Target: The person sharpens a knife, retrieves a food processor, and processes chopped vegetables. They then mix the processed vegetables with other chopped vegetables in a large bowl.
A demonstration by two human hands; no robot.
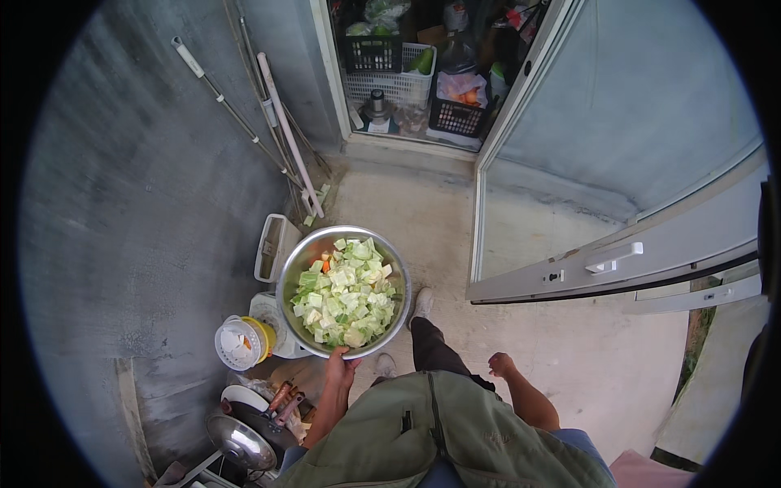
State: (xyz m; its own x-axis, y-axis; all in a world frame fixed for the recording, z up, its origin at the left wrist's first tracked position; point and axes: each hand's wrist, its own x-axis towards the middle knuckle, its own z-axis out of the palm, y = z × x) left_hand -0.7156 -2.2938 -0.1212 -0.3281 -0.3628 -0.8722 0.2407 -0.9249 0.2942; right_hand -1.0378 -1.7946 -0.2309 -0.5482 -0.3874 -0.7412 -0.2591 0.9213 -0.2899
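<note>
My left hand (340,365) grips the near rim of a large stainless steel bowl (404,293), thumb on top and fingers beneath. Chopped pale-green cabbage (345,293) fills much of the bowl, with a few orange pieces, perhaps carrot, showing at its far left side. Down at my right side, my right hand (501,365) hangs away from the bowl with its fingers curled. I see nothing in it, though the palm is hidden.
An opened glass door (549,268) with a white handle (613,257) stands right. Ahead, a doorway shows produce crates (460,116). Poles (290,134) lean on the grey wall. Left of me are a bin (271,247), a plastic basket (235,344), pans and a lid (241,442).
</note>
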